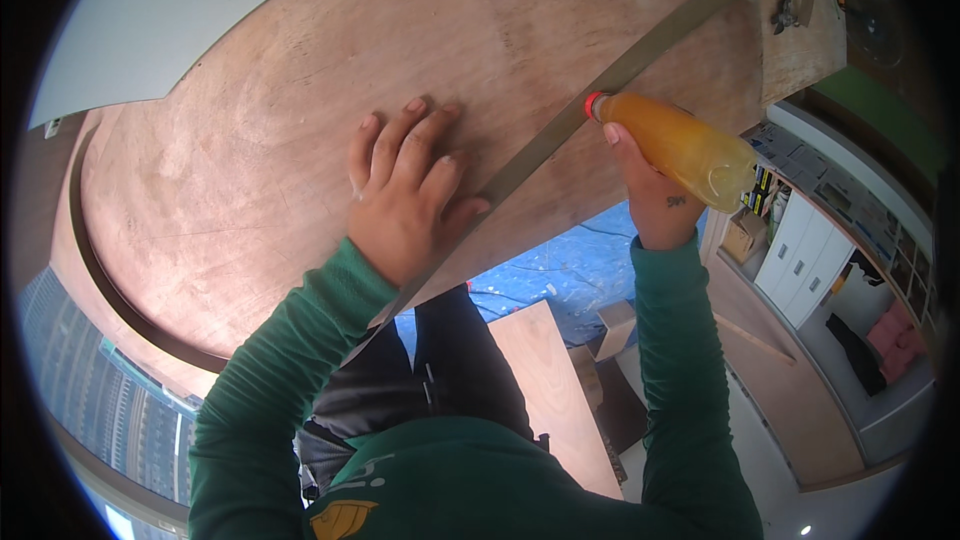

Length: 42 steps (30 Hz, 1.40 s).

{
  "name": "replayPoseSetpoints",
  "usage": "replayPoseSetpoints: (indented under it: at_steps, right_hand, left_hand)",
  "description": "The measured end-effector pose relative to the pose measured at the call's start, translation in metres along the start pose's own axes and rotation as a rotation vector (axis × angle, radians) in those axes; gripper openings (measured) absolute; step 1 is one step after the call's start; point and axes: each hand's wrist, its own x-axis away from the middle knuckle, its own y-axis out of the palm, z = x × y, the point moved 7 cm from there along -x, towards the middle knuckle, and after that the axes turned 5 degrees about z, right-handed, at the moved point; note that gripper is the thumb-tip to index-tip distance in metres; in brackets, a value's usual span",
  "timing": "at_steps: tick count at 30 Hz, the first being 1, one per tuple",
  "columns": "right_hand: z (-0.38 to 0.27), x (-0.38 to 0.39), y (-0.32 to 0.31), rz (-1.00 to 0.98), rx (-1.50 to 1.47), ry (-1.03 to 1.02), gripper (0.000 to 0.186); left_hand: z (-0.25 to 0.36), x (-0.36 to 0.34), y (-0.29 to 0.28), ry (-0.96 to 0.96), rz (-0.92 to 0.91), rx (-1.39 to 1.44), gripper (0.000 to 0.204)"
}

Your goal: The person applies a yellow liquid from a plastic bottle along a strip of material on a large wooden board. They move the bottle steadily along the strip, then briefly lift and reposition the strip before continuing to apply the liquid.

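A long, thin brownish-green strip (545, 137) runs diagonally across the plywood panel (270, 130), from near my waist to the far right. My left hand (405, 190) lies on the panel with fingers spread, its thumb at the strip's edge. In my right hand (655, 190) is a clear plastic bottle (685, 145) of amber-yellow liquid, tilted so that its red cap (591, 105) is at the strip. My right fingers are mostly hidden behind the bottle; the thumb shows near its neck. I cannot tell whether liquid is coming out.
A yellow-and-black hand tool (786, 0) lies at the far right. Another strip (100, 275) curves along the panel's left edge. Blue sheeting (570, 265) and a loose wooden board (555, 390) are below. White cabinets (805, 255) and shelves stand to the right.
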Motion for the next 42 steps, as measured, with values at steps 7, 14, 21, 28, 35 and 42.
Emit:
replayPoseSetpoints:
  at_steps: [7, 14, 21, 28, 35, 42]
  right_hand:
    - [0.035, -0.038, -0.012, 0.120, -0.127, 0.203, 0.033]
    - [-0.009, 0.015, 0.017, -0.092, -0.013, 0.024, 0.034]
    - [-0.012, 0.014, 0.018, -0.110, 0.045, -0.010, 0.033]
    - [-0.016, 0.007, 0.017, -0.011, -0.012, 0.025, 0.032]
    - [0.007, -0.029, 0.005, 0.052, -0.027, 0.089, 0.033]
    - [0.000, -0.010, 0.008, 0.125, -0.215, 0.147, 0.026]
  left_hand:
    - [0.000, 0.000, 0.000, 0.008, 0.000, 0.000, 0.050]
    - [0.000, -0.001, -0.001, 0.007, -0.005, 0.001, 0.049]
    - [-0.001, 0.000, 0.000, 0.002, -0.009, 0.009, 0.049]
    - [-0.002, 0.000, 0.000, 0.007, 0.006, 0.009, 0.050]
    - [-0.003, 0.001, 0.000, 0.003, 0.003, 0.017, 0.049]
    - [-0.003, 0.002, 0.001, 0.003, 0.005, 0.007, 0.049]
